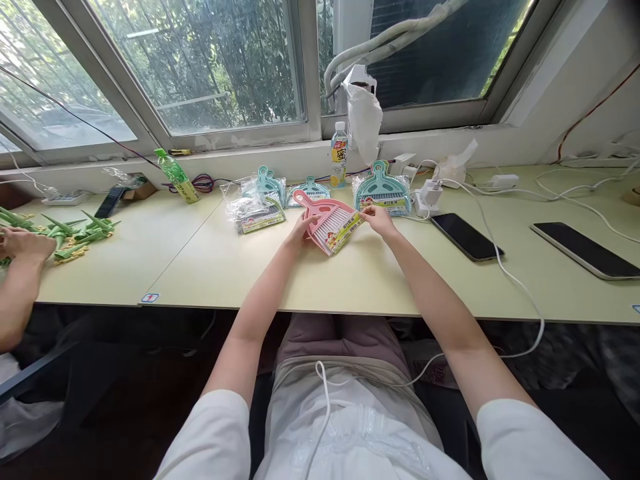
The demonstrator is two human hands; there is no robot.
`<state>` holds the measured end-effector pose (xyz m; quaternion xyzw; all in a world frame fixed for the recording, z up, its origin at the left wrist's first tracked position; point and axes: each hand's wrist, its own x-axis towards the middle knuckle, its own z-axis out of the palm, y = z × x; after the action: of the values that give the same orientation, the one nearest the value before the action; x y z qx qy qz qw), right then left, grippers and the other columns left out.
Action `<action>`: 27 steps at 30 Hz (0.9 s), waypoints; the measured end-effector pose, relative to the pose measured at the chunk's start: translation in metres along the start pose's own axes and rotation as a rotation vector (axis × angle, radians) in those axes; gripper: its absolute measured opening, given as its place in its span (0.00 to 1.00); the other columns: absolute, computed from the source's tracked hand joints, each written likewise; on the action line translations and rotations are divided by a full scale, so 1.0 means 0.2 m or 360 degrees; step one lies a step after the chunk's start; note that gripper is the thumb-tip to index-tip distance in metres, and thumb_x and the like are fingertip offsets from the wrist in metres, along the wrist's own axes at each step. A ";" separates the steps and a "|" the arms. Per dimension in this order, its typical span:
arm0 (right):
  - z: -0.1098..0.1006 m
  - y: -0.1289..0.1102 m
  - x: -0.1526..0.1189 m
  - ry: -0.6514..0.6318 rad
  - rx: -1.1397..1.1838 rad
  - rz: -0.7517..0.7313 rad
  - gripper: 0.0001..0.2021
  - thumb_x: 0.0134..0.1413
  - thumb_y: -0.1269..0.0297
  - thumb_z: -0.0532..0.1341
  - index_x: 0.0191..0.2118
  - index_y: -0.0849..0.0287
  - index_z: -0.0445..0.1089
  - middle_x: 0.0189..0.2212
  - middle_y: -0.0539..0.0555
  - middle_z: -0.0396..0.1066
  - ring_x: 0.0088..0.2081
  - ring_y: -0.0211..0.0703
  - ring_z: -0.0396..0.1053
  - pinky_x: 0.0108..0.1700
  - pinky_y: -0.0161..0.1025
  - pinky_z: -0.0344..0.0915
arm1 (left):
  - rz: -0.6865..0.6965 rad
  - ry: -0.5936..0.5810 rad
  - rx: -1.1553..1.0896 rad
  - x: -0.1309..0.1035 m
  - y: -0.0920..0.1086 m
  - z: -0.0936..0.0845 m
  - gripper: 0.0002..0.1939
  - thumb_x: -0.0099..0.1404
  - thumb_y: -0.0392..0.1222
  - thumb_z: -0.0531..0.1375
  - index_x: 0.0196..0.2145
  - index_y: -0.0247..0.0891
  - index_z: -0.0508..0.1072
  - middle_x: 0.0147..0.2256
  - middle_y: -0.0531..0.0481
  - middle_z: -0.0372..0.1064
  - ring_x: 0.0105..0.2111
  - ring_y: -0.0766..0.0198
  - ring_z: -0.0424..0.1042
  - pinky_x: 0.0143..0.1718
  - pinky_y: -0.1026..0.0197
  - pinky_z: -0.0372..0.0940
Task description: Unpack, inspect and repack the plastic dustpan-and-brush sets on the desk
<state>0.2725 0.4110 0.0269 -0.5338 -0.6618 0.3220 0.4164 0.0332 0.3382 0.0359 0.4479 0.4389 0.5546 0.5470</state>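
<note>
A pink dustpan and brush set point(326, 219) with a yellow-green printed label is held tilted just above the table, its handle toward the upper left. My left hand point(300, 232) grips its left edge, thumb on top and the other fingers hidden beneath. With a closed pinch, my right hand point(379, 220) holds the label's right end. Behind it lie teal dustpan and brush sets: one point(381, 183) to the right in clear wrapping, a smaller one point(310, 189) in the middle, and wrapped ones point(265, 190) to the left, by a grey packaged set point(260, 217).
Two phones point(467, 237) point(587, 250) and a white charger point(429, 195) with trailing cable lie to the right. Bottles point(339, 157) point(177, 177) stand along the window sill. At far left, another person's hand point(25, 245) is among green plant stems point(83, 233).
</note>
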 end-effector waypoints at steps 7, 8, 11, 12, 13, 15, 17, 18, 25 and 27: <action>0.08 -0.02 -0.05 0.0217 0.0028 0.0002 0.05 0.53 0.62 0.61 0.32 0.57 0.66 0.36 0.56 0.75 0.39 0.46 0.70 0.45 0.43 0.64 | 0.0003 -0.0210 0.0209 0.00 0.02 0.00 0.40 0.41 0.38 0.73 0.53 0.39 0.66 0.50 0.41 0.71 0.48 0.51 0.73 0.45 0.51 0.71; 0.09 -0.03 -0.07 0.0218 -0.0025 -0.0036 0.05 0.54 0.62 0.60 0.33 0.57 0.67 0.36 0.56 0.75 0.39 0.47 0.70 0.45 0.43 0.64 | -0.0006 -0.0220 0.0216 -0.01 0.02 0.01 0.41 0.41 0.37 0.73 0.53 0.39 0.66 0.49 0.41 0.71 0.47 0.51 0.73 0.45 0.50 0.71; 0.08 -0.06 -0.09 0.0134 -0.0158 -0.0110 0.05 0.55 0.62 0.60 0.34 0.57 0.68 0.37 0.56 0.76 0.39 0.47 0.70 0.43 0.42 0.63 | 0.0002 -0.0207 0.0228 -0.01 0.03 0.01 0.40 0.42 0.36 0.72 0.53 0.39 0.66 0.49 0.42 0.72 0.47 0.51 0.73 0.46 0.49 0.71; 0.07 -0.07 -0.10 0.0108 -0.0188 -0.0134 0.05 0.55 0.62 0.59 0.34 0.57 0.69 0.37 0.56 0.76 0.39 0.47 0.70 0.42 0.42 0.63 | 0.0012 -0.0199 0.0225 -0.01 0.03 0.01 0.39 0.42 0.35 0.71 0.53 0.39 0.66 0.49 0.42 0.72 0.47 0.51 0.73 0.46 0.49 0.71; 0.06 -0.08 -0.10 0.0092 -0.0218 -0.0161 0.05 0.55 0.62 0.59 0.35 0.57 0.69 0.38 0.56 0.76 0.39 0.47 0.70 0.42 0.41 0.63 | 0.0023 -0.0197 0.0217 -0.01 0.03 0.01 0.39 0.42 0.35 0.71 0.53 0.39 0.66 0.49 0.42 0.72 0.47 0.51 0.73 0.47 0.49 0.71; 0.04 -0.08 -0.09 0.0089 -0.0281 -0.0214 0.06 0.56 0.62 0.59 0.36 0.57 0.70 0.39 0.56 0.76 0.40 0.47 0.70 0.42 0.41 0.62 | 0.0030 -0.0202 0.0198 -0.01 0.03 0.01 0.38 0.42 0.35 0.71 0.52 0.39 0.67 0.48 0.42 0.72 0.47 0.51 0.73 0.48 0.48 0.70; 0.02 -0.09 -0.09 0.0100 -0.0328 -0.0240 0.06 0.57 0.61 0.59 0.36 0.57 0.71 0.40 0.56 0.76 0.41 0.48 0.69 0.42 0.42 0.62 | 0.0016 -0.0210 0.0187 -0.01 0.03 0.01 0.39 0.41 0.34 0.71 0.52 0.39 0.68 0.47 0.42 0.72 0.48 0.50 0.72 0.49 0.46 0.70; 0.02 -0.09 -0.09 0.0103 -0.0343 -0.0241 0.07 0.57 0.61 0.59 0.36 0.57 0.71 0.40 0.56 0.76 0.41 0.48 0.69 0.42 0.42 0.61 | 0.0013 -0.0217 0.0183 -0.01 0.03 0.01 0.39 0.40 0.34 0.71 0.52 0.39 0.68 0.47 0.42 0.72 0.48 0.50 0.72 0.50 0.46 0.70; 0.04 -0.10 -0.12 0.0155 -0.0416 -0.0277 0.07 0.60 0.61 0.58 0.37 0.57 0.71 0.40 0.57 0.76 0.45 0.50 0.68 0.41 0.42 0.61 | 0.0163 -0.0311 0.0106 -0.01 0.01 0.02 0.43 0.38 0.32 0.73 0.53 0.39 0.67 0.51 0.42 0.70 0.53 0.49 0.69 0.54 0.45 0.66; 0.05 -0.10 -0.13 0.0214 -0.0437 -0.0328 0.07 0.60 0.63 0.57 0.38 0.57 0.71 0.41 0.58 0.75 0.46 0.51 0.68 0.42 0.42 0.61 | 0.0194 -0.0315 0.0093 -0.01 0.01 0.02 0.43 0.38 0.32 0.73 0.53 0.39 0.67 0.52 0.42 0.69 0.54 0.49 0.68 0.55 0.45 0.66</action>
<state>0.2575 0.3811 0.0348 -0.5354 -0.7214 0.1477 0.4137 0.0367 0.3360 0.0392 0.5420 0.3708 0.5269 0.5395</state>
